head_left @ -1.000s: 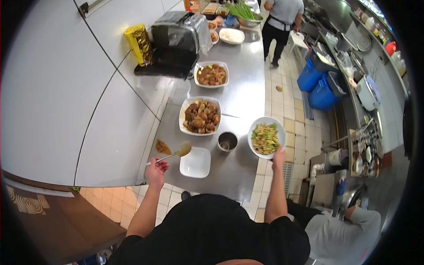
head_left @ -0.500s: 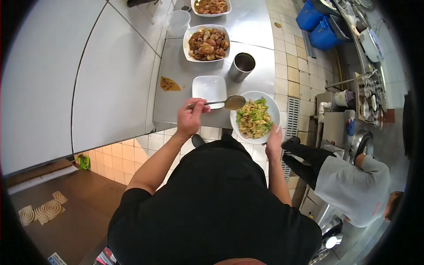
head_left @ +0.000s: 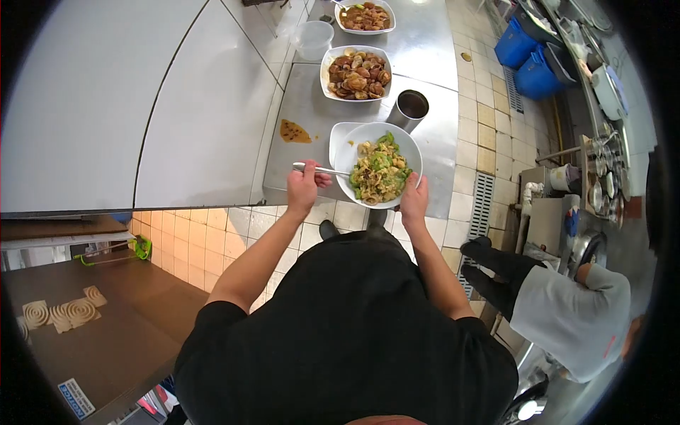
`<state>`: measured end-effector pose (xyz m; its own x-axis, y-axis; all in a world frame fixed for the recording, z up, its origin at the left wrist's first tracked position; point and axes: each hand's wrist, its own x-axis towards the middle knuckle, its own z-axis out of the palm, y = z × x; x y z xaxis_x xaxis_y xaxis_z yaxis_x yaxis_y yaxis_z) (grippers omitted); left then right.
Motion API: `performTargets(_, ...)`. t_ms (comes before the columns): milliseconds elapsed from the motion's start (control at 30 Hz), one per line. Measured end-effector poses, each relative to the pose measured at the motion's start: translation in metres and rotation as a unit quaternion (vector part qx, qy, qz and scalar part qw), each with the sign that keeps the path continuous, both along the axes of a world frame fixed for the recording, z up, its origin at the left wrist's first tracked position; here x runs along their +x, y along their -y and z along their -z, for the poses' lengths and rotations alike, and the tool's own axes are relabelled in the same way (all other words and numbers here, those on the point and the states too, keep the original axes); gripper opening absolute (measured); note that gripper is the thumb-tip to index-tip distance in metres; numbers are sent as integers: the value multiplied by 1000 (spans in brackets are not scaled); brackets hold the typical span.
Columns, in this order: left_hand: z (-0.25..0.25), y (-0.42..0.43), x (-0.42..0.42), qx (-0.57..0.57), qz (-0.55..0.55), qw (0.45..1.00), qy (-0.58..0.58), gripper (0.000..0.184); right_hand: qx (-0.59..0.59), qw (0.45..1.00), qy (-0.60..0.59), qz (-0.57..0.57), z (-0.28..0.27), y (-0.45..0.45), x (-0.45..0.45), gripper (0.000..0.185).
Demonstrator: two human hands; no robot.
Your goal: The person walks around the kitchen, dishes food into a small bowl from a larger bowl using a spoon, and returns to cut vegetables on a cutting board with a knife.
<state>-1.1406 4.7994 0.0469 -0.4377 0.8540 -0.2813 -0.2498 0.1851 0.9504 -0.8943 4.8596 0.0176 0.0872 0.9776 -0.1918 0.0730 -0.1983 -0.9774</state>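
Note:
My left hand (head_left: 303,188) is closed round the handle of a metal spoon (head_left: 322,169). The spoon reaches over the left rim of a white plate (head_left: 343,185), its bowl end hard to make out among the food. On the plate lies a mix of yellow pieces, probably egg, with green vegetable (head_left: 382,172). My right hand (head_left: 414,200) grips the plate's right front edge. The plate hangs above a small white square dish (head_left: 343,130), covering most of it. Just behind the plate stands a metal cylinder pot (head_left: 401,115) with dark liquid inside.
On the steel counter (head_left: 435,163) are a white bowl of shellfish (head_left: 358,75), another filled bowl (head_left: 365,17), a clear plastic tub (head_left: 313,40) and a brown sauce spill (head_left: 294,132). At right, a person in a grey top (head_left: 570,315) stands by the stove side.
My right hand has brought the plate left, over the square dish. The spoon's end has gone from beside the plate into its food. The whole view has shifted slightly.

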Motion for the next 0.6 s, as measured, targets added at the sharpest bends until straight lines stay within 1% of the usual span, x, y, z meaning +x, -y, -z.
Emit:
performTargets(33, 4, -2, 8, 4, -21, 999, 46, 28, -3, 1000, -3, -5, -15, 0, -6, 35)
performTargets(167, 14, -7, 4, 0, -30, 998, 47, 30, -22, 1000, 9, -10, -26, -5, -12, 35)
performTargets(233, 14, -6, -3, 0, -38, 997, 63, 32, -10, 1000, -17, -7, -16, -7, -11, 35)
performTargets(367, 9, -15, -7, -5, -29, 998, 52, 33, -10, 999, -35, -12, 3, -8, -5, 36)
performTargets(467, 4, -25, -6, 7, -17, 999, 44, 32, 40, 999, -32, -4, 30, -9, 0, 36)
performTargets(567, 3, -32, -7, 11, -10, 999, 47, 32, -15, 996, -86, -5, 37, -3, 7, 35)
performTargets(600, 2, -34, -7, 8, -6, 999, 50, 32, -18, 996, -83, -4, 37, -2, 9, 35)
